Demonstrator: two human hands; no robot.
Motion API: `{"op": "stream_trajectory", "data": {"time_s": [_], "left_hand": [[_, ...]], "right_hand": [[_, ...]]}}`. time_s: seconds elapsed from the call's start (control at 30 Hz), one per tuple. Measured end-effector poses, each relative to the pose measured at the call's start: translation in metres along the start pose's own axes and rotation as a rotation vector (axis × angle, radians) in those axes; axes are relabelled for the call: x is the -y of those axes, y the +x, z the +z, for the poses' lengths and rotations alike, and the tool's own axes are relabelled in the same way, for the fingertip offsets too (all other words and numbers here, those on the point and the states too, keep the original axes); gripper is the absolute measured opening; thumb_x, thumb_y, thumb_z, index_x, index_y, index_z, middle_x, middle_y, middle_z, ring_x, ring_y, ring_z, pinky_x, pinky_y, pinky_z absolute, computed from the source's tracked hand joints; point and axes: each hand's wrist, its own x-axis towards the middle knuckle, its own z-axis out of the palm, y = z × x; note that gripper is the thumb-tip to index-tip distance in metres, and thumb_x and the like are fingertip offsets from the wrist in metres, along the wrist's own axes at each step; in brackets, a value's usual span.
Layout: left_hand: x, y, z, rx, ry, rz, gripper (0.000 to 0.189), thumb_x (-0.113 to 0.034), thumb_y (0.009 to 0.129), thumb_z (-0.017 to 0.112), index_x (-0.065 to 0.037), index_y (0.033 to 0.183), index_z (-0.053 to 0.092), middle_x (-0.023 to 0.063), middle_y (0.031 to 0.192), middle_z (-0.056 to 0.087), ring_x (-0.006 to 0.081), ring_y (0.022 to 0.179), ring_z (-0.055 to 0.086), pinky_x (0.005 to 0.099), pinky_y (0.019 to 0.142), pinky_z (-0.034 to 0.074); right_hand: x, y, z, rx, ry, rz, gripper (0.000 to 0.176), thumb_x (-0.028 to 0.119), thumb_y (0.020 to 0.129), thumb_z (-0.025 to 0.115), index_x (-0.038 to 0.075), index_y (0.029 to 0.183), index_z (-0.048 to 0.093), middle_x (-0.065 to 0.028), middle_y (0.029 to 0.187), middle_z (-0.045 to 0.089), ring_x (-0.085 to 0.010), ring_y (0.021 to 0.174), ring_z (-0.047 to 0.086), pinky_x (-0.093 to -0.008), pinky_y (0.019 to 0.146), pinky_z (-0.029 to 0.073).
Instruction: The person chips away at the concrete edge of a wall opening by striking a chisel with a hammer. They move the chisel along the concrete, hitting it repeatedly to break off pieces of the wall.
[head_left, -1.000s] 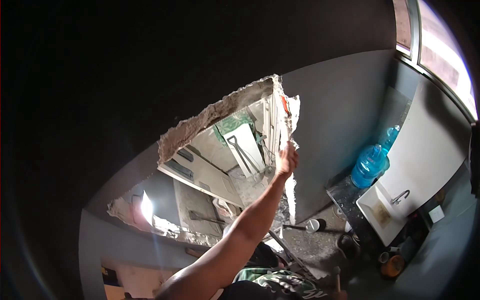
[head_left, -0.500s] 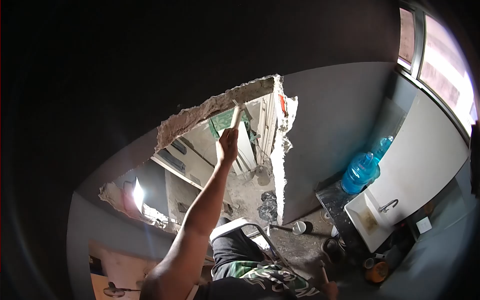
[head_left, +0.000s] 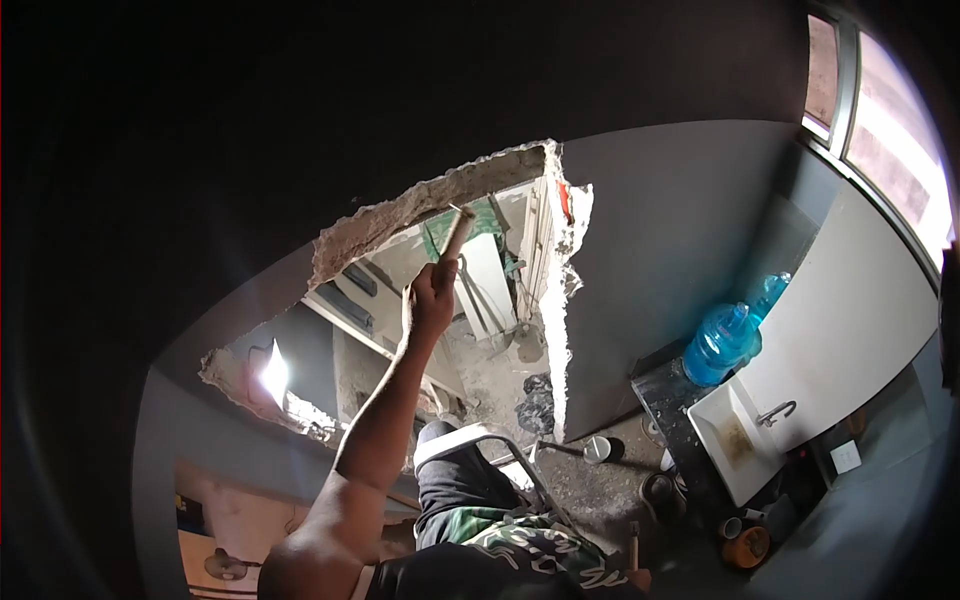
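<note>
My left hand is raised in front of the broken-out wall opening, its fingers wrapped round a pale, stick-like tool. A thin bright piece shows at the tool's upper end, just below the rough upper edge of the opening as seen here. Low at the bottom of the view, my right hand is closed round a light handle that points upward. What that handle belongs to I cannot tell.
A white-railed stepladder stands against my legs. Jagged plaster edges the opening's right side. To the right are blue water bottles, a sink and an orange container. A white bucket sits on the littered floor.
My left hand and its stick-like tool have moved left and slightly down, away from the upper edge, and the tool leans more to the right. My right hand has shifted slightly left.
</note>
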Motion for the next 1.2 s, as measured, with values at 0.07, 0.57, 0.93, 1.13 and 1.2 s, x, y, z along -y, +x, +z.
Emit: {"op": "stream_trajectory", "data": {"time_s": [0.07, 0.57, 0.93, 1.13, 1.2], "left_hand": [[-0.002, -0.009, -0.002, 0.001, -0.298, -0.176, 0.054, -0.054, 0.094, 0.056, -0.004, 0.074, 0.052, 0.0046, 0.054, 0.043, 0.0166, 0.049, 0.042, 0.0323, 0.048, 0.032], [0.007, 0.004, 0.089, -0.226, -1.281, -0.572, 0.057, -0.066, 0.095, 0.043, -0.011, 0.078, 0.047, -0.0012, 0.052, 0.038, 0.0090, 0.038, 0.031, 0.0249, 0.037, 0.021], [-0.008, 0.007, 0.140, -0.306, -1.286, -0.568, 0.057, -0.070, 0.093, 0.042, -0.015, 0.081, 0.047, -0.0027, 0.054, 0.037, 0.0075, 0.039, 0.028, 0.0243, 0.036, 0.018], [-0.114, -0.015, 0.180, 0.136, -0.859, -0.451, 0.063, -0.064, 0.097, 0.039, -0.008, 0.070, 0.047, 0.0039, 0.054, 0.048, 0.0145, 0.050, 0.047, 0.0323, 0.047, 0.038], [-0.089, -0.031, 0.191, -0.010, -0.802, -0.529, 0.063, -0.064, 0.097, 0.037, -0.008, 0.070, 0.046, 0.0011, 0.050, 0.045, 0.0130, 0.049, 0.047, 0.0292, 0.045, 0.037]], "right_hand": [[-0.001, 0.000, -0.003, -0.007, -0.011, -0.010, 0.040, 0.023, 0.073, 0.075, -0.004, 0.102, 0.068, -0.0169, 0.098, 0.072, -0.0301, 0.090, 0.071, -0.0415, 0.076, 0.056], [-0.039, 0.012, -0.012, -0.030, 0.078, -0.009, 0.038, 0.022, 0.078, 0.067, -0.002, 0.107, 0.067, -0.0199, 0.101, 0.069, -0.0352, 0.094, 0.069, -0.0453, 0.080, 0.055], [-0.060, -0.004, 0.002, -0.038, 0.025, 0.016, 0.036, 0.023, 0.078, 0.068, -0.002, 0.104, 0.069, -0.0216, 0.101, 0.070, -0.0362, 0.096, 0.068, -0.0457, 0.082, 0.054], [-0.059, -0.017, 0.002, 0.006, -0.028, 0.007, 0.036, 0.026, 0.079, 0.069, -0.002, 0.101, 0.068, -0.0210, 0.102, 0.069, -0.0370, 0.098, 0.068, -0.0463, 0.082, 0.054], [-0.064, -0.005, 0.008, -0.036, -0.043, -0.012, 0.036, 0.026, 0.079, 0.069, -0.002, 0.100, 0.068, -0.0211, 0.102, 0.069, -0.0374, 0.098, 0.067, -0.0463, 0.082, 0.054]]}}
